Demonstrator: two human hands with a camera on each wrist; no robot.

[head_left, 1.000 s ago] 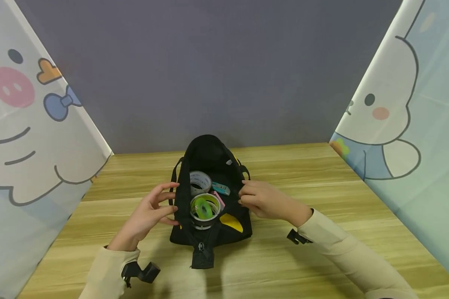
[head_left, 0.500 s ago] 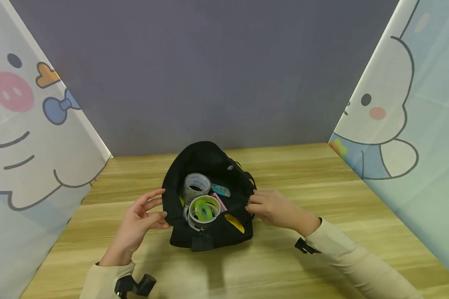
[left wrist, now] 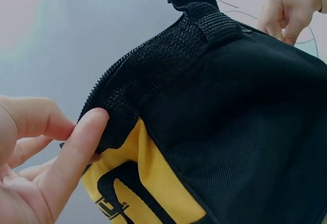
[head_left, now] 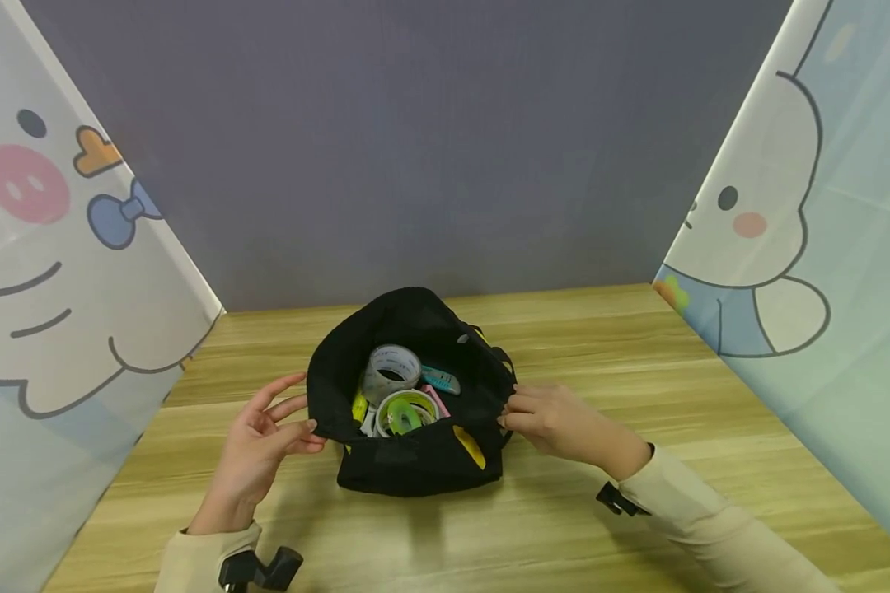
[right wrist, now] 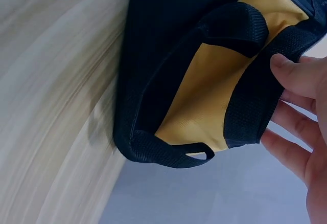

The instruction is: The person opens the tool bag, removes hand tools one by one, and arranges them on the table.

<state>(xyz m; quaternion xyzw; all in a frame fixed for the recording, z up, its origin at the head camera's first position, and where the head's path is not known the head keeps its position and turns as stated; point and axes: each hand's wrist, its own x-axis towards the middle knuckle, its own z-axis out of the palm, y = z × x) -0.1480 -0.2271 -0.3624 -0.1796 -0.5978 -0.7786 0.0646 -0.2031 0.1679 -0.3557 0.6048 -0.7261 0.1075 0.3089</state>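
Observation:
A black and yellow tool bag stands on the table with its mouth spread wide. My left hand pinches the left side of the mouth, and the left wrist view shows the thumb on the zippered edge. On the opposite side my right hand grips the rim, with its thumb over the black edge band. Inside the bag lie a greyish tape roll, another tape roll with a small green roll in it, a turquoise utility knife and a pink item.
The bag rests on a wood-grain table. Behind it rises a grey partition. Cartoon-printed panels flank the table at left and right. A yellow item shows at the left inside the bag.
My hands have moved apart, left hand to the left and right hand to the right, pulling the bag's mouth wider. The front strap end has dropped out of sight, and more of the contents shows.

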